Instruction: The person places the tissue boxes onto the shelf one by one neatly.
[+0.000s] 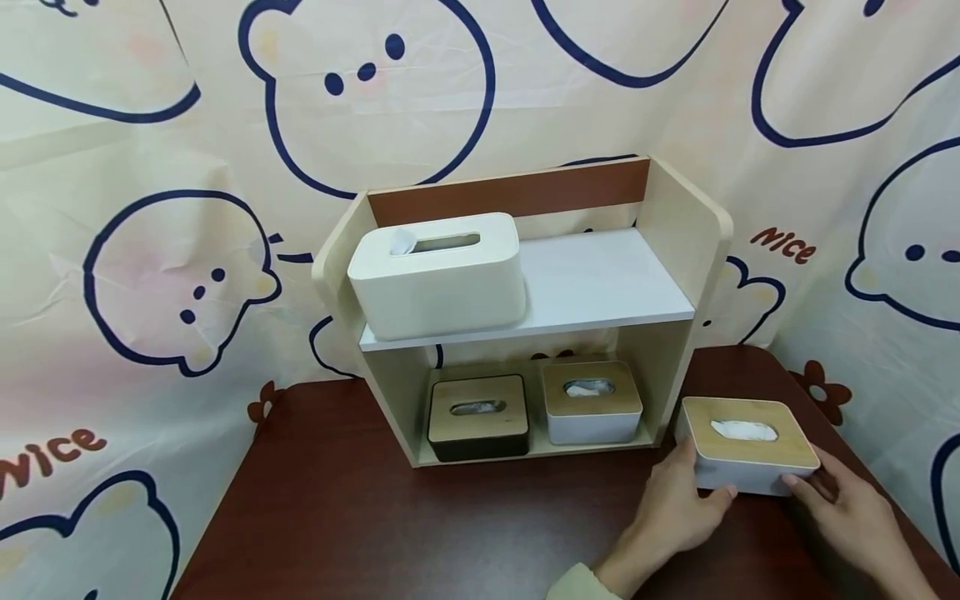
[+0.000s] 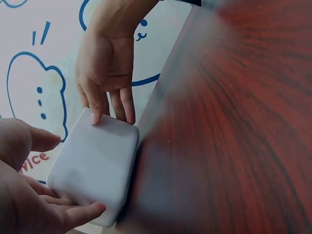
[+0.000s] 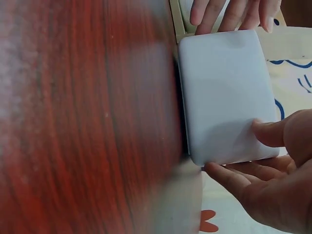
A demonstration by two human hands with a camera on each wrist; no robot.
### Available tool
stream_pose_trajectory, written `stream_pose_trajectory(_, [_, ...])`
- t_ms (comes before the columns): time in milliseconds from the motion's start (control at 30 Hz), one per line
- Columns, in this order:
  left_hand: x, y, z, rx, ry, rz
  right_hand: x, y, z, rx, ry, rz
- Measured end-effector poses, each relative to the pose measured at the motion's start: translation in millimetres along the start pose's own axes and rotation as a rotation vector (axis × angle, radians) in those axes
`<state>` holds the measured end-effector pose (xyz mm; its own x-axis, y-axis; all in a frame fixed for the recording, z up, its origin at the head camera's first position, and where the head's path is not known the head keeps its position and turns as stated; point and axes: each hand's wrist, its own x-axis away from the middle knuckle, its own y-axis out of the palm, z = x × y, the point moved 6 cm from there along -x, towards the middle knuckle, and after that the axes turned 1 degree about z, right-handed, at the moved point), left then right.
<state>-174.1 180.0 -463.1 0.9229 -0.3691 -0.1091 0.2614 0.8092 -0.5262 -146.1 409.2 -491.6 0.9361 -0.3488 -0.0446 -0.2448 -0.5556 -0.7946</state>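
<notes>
A white tissue box (image 1: 738, 475) with a wood-look lid (image 1: 750, 446) sits between my hands at the table's right side, beside the shelf. Tissue (image 1: 744, 430) shows in its oval slot. My left hand (image 1: 675, 500) touches its left side with fairly straight fingers; in the left wrist view the thumb stands away from the box. My right hand (image 1: 847, 504) grips the right end, its thumb (image 3: 269, 132) on the front face and the other fingers at the side. Whether the box rests fully on the table cannot be told.
A two-level shelf (image 1: 675, 367) stands at the back of the dark red-brown table (image 1: 487, 533). A large cream tissue box (image 1: 442, 292) is on its upper level at left. Below are a black box (image 1: 480, 446) and a white box (image 1: 592, 428), both wood-lidded. Printed cloth hangs behind.
</notes>
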Motion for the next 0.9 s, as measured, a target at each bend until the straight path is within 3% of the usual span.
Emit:
stream_pose_trajectory(300, [12.7, -10.2, 7.9, -0.041, 0.054, -0.008, 19, -3, -4, 0.046, 0.079, -0.014])
stream_pose_trajectory(533, [24.7, -25.1, 16.4, -0.049, 0.077, 0.002, 34, -11, -18, 0.03, 0.085, 0.043])
stream_pose_trajectory(900, [41.9, -47.3, 32.0, -0.071, 0.169, 0.055, 48, -19, -42, -0.122, 0.067, 0.132])
